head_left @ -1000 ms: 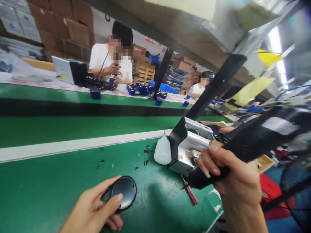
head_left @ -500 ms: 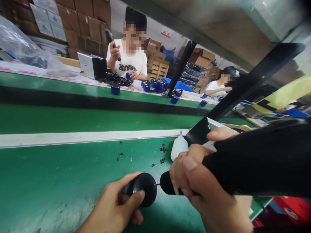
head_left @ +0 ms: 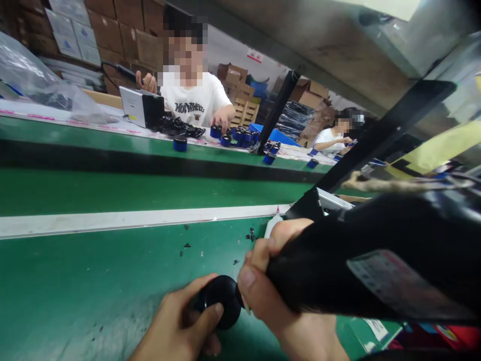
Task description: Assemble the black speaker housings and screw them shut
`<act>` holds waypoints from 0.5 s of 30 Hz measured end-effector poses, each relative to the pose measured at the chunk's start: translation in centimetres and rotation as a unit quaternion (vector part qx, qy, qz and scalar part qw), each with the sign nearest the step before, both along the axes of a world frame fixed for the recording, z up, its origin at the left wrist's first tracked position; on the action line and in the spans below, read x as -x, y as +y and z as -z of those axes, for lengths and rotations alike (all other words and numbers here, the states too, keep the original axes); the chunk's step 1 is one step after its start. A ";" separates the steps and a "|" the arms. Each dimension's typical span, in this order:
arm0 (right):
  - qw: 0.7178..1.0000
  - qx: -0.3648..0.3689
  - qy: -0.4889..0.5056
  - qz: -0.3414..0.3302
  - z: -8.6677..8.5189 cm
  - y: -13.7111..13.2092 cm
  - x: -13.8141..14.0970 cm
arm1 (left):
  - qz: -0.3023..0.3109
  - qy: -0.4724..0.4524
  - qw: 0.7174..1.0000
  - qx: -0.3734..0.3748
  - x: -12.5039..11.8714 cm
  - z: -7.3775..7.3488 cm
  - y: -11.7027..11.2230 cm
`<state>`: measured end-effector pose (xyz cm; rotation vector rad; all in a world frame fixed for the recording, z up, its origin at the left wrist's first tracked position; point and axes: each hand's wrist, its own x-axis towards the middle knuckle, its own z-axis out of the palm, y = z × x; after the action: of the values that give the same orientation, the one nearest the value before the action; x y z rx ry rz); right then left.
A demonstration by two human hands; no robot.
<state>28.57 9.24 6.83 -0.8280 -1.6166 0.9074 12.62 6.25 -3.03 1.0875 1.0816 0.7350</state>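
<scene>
The small round black plastic cap (head_left: 221, 303) sits on the green counter (head_left: 93, 291), low centre, right in front of you. Your left hand (head_left: 180, 328) pins it, fingers clenched on its near edge, thumb on top. Your right hand (head_left: 270, 296) is wrapped tight round the black electric screwdriver (head_left: 356, 265), nose at the cap's right rim; bit hidden. Behind yr knuckles: white squeeze bottle (head_left: 273, 226), mostly covered, & black scraps (head_left: 250, 234). Across the belt, a person in a white tee (head_left: 195, 103) touches blue cylinders (head_left: 225, 138).
</scene>
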 end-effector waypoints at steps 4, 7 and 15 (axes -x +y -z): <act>0.999 0.033 0.029 -0.012 -0.2 0.2 1.3 | -0.023 0.007 1.000 -0.003 0.0 0.2 0.1; 0.991 0.074 0.102 -0.037 -1.0 0.8 2.0 | -0.017 0.015 1.000 0.010 0.0 -0.4 0.3; 0.982 -0.024 0.147 0.119 -1.1 -1.1 -6.3 | -0.079 0.065 0.995 0.012 -0.8 -1.5 -0.4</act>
<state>34.92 8.11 7.96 -0.7928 -1.2487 0.7757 13.47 5.89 -1.58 1.0492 1.2951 0.7818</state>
